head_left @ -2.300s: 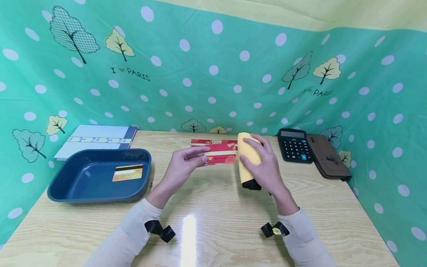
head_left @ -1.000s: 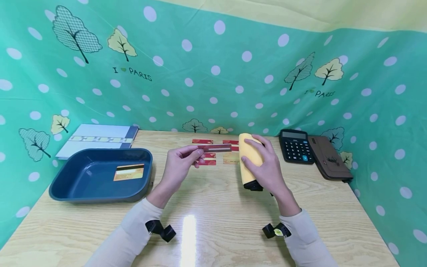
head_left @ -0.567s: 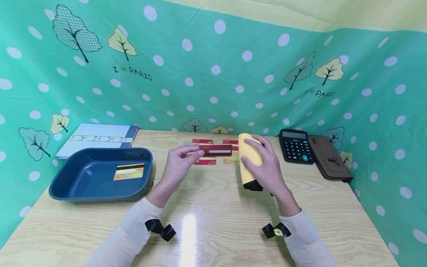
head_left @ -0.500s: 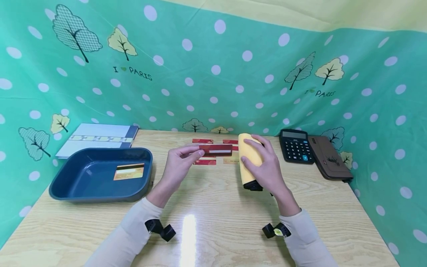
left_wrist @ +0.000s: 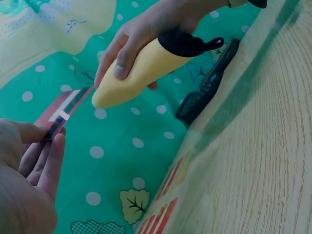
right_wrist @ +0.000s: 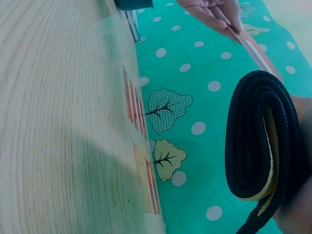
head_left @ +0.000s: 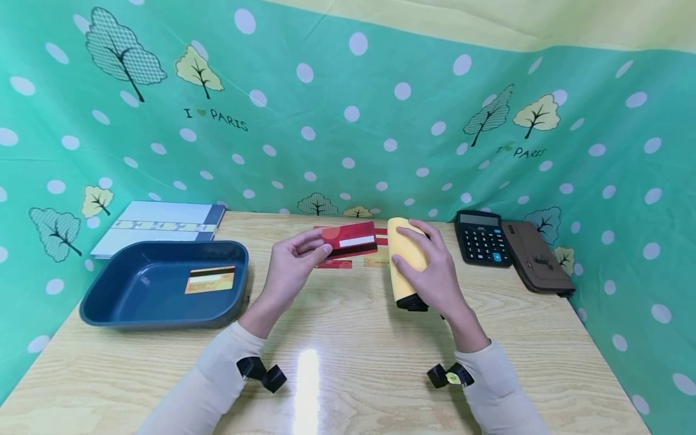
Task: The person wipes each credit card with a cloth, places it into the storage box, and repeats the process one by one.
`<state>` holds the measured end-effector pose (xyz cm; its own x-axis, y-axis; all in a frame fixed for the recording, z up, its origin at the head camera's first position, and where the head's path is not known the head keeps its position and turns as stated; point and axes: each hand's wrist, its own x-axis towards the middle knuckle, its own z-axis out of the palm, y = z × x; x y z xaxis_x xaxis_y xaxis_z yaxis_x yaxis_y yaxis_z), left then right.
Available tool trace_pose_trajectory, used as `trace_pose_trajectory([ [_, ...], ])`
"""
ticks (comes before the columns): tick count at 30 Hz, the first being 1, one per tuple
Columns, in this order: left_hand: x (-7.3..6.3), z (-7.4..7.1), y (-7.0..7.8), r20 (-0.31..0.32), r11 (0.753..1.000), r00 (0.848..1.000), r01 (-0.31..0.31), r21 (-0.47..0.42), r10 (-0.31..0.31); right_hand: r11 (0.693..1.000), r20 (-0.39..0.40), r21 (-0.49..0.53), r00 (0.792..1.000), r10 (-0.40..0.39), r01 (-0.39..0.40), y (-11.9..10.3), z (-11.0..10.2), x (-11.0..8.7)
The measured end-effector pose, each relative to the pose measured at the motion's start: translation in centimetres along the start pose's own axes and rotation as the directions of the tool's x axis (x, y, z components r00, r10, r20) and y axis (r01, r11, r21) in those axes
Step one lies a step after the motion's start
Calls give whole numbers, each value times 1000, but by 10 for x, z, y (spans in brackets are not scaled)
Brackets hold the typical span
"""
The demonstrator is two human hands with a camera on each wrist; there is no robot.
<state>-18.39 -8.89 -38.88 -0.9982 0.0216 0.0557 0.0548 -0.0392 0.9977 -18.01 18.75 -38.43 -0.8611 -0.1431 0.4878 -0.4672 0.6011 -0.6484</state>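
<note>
In the head view my left hand [head_left: 293, 260] pinches a red bank card [head_left: 353, 237] by its left end, thumb in front. The card is held up over the table, its dark stripe and white strip showing. My right hand [head_left: 432, 266] grips a rolled yellow cloth [head_left: 403, 257] with black edging, held just right of the card. The left wrist view shows the cloth's black loop [left_wrist: 214, 43]; the right wrist view shows the layers of its rolled black end [right_wrist: 243, 136]. Behind the hands, several red cards [head_left: 337, 264] and a yellowish card [head_left: 375, 260] lie partly hidden on the table.
A dark blue tray [head_left: 103, 311] stands at the left with an orange striped card [head_left: 210, 281] in it. Behind it lies a pale blue folder [head_left: 157, 212]. A black calculator [head_left: 481, 237] and a brown zipped case [head_left: 535, 257] are at the back right, near the curtain [head_left: 348, 139].
The left hand has turned the red card over: its printed front showed first, then it tipped nearly edge-on, and now the striped back shows. The right hand with the rolled cloth stays nearly still.
</note>
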Motion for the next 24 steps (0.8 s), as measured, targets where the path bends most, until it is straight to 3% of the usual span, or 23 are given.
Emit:
trace_pose_trajectory([
  [9,2,0,-2,4,999,999,-51,-5,51,1000,0,10,1000,4,-4,-3,0,0],
  [24,5,1,-11,12,999,1000,-15,38,14,999,9,33,1000,-29,28,-14,3,-4],
])
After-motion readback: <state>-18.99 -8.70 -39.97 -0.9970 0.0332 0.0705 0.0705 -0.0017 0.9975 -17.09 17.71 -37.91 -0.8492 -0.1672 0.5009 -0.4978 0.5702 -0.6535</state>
